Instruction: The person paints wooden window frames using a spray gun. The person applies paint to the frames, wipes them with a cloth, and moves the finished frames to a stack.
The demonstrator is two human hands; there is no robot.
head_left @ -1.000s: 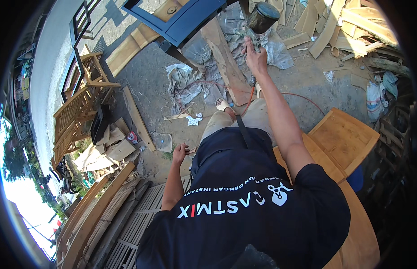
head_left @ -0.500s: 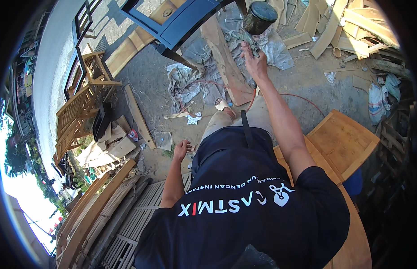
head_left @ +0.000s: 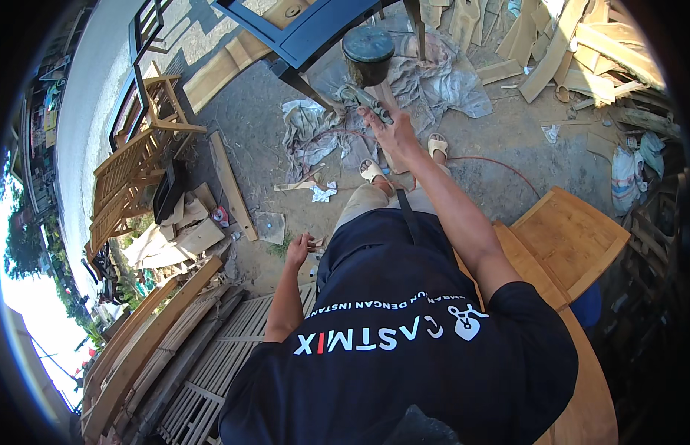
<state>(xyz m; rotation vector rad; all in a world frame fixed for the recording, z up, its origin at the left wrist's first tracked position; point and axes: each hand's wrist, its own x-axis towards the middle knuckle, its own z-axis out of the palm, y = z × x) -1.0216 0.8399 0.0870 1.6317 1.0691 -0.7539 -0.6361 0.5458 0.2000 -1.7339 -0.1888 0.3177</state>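
Note:
My right hand [head_left: 393, 137] is closed around the handle of a paint spray gun [head_left: 367, 102]. A dark round cup [head_left: 368, 55] sits on top of the gun, its lid stained blue-green. The gun is just to the near side of a dark blue painted piece of furniture [head_left: 304, 37], which stands on legs and has a framed opening. I cannot tell whether any spray is coming out. My left hand [head_left: 300, 250] hangs low by my left side, its fingers loosely bent and apart, with nothing visible in them.
A red hose [head_left: 500, 167] runs across the ground by my feet. Crumpled plastic sheeting [head_left: 456, 85] lies under the blue furniture. Wooden chairs [head_left: 126, 178] stand at left, and wood offcuts [head_left: 552, 55] are heaped at far right. A varnished wooden panel [head_left: 571, 237] is close on my right.
My right hand has swept left with the spray gun and its cup, along the near side of the blue furniture. My left hand stays about where it was.

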